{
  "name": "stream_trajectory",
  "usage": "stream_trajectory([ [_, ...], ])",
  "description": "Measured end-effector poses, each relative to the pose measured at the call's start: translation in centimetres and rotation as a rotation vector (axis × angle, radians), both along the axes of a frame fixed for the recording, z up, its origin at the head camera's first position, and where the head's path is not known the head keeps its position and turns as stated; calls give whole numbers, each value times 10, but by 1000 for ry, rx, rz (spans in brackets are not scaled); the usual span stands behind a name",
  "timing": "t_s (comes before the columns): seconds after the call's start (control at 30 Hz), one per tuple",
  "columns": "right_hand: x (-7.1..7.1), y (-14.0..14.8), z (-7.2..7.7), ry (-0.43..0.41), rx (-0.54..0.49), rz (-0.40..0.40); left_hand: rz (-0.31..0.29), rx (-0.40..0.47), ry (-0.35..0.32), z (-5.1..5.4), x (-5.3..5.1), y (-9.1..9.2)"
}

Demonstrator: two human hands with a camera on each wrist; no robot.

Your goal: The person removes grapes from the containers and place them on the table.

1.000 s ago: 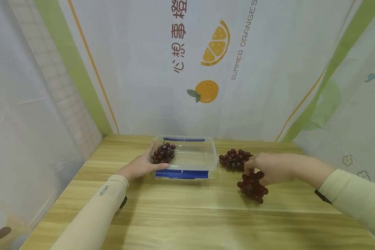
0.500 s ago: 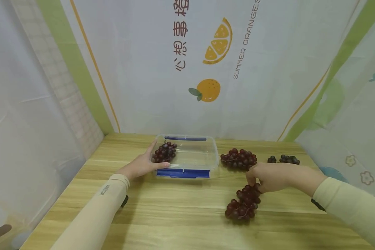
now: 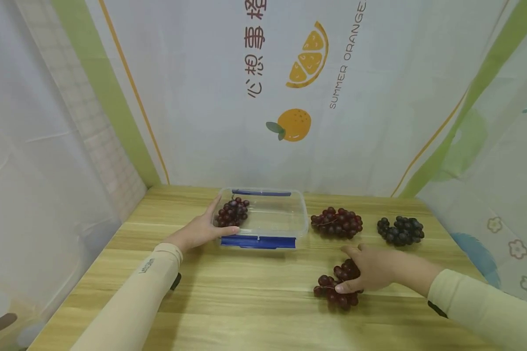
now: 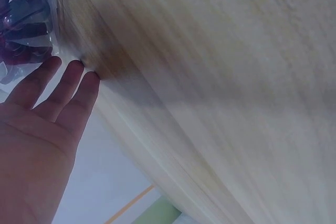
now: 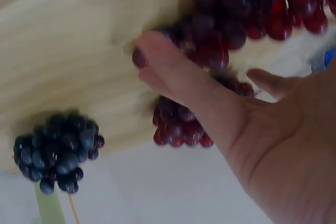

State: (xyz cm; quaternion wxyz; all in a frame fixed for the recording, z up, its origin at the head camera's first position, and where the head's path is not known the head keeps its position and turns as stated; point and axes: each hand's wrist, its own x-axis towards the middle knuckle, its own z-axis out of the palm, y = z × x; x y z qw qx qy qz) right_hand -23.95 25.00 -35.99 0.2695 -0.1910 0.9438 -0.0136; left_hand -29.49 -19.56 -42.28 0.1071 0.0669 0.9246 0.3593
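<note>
A clear plastic food container (image 3: 274, 217) with blue clips stands lidless at the table's back, a bunch of dark red grapes (image 3: 232, 213) in its left end. My left hand (image 3: 197, 231) rests against that end, thumb along the front rim and fingers straight against the side, as the left wrist view shows. My right hand (image 3: 371, 269) is spread over another red bunch (image 3: 327, 292) lying on the table, thumb touching or just above it and partly covering it. In the right wrist view, that bunch (image 5: 236, 9) lies beyond the extended thumb.
A third red bunch (image 3: 337, 223) lies right of the container. Farther right is a blue-black bunch (image 3: 401, 230). White printed curtains (image 3: 202, 122) enclose the back and sides of the wooden table (image 3: 246, 302).
My right hand has brought the red bunch left and toward me, set it down and loosened its fingers. The blue-black bunch has come into view. The left hand keeps its place.
</note>
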Motion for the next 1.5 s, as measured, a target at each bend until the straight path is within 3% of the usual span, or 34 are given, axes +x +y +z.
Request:
stream_trajectory([
  [0.4,8,-4,-17,-1,-28,4,-9,17,20,-2,0,0],
  [0.53,5,-2,-22,17,-102,20,-7,14,18,-2,1,0],
  [0.77,2,-6,-33,128,-227,72,-5,19,13,-1,2,0],
  [1.03,2,-6,-29,123,-311,23,1,16,8,-1,3,0],
  [1.5,6,-25,-39,76,-161,-151,-5,27,5,-4,0,-1],
])
